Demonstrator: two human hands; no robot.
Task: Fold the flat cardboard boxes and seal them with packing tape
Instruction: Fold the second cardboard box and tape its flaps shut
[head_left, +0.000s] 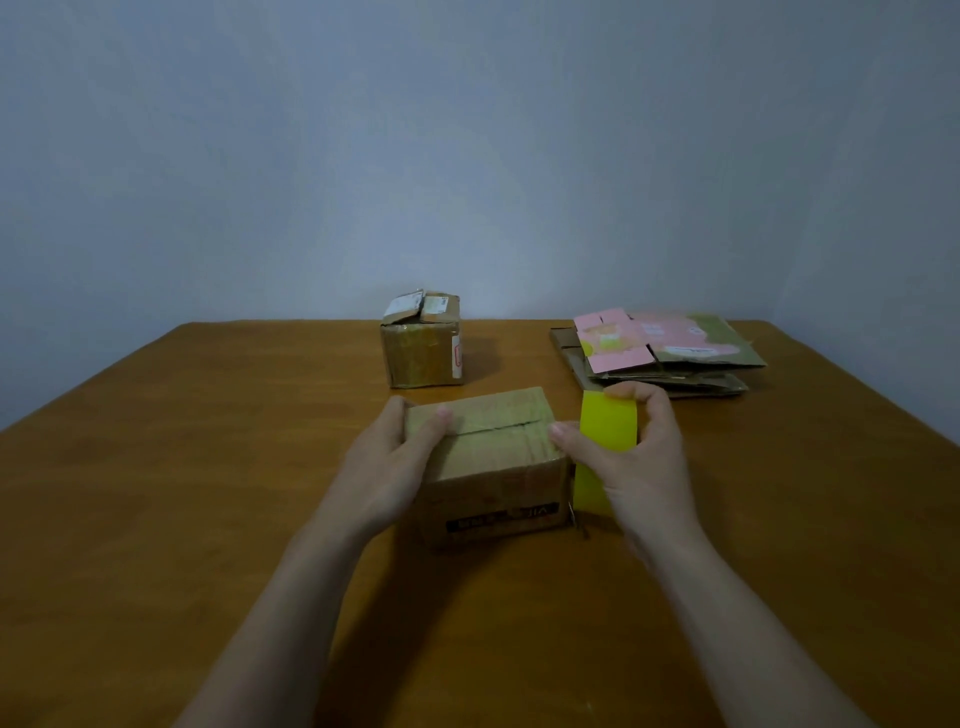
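Pink-topped flat stack (660, 358) right of taped box (422, 345)

Folded brown cardboard box (485, 467), top flaps closed, centre of tabletop (208, 467); yellow packing-tape roll (608, 426) on edge beside its right side; taped brown cardboard box (422, 351) behind; stack of flat cardboard boxes (662, 351), pink-printed topmost, far right.

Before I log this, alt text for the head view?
The left hand holds a folded cardboard box on a table while the right hand grips yellow tape at its right side. A second box and flattened cardboard sit behind.
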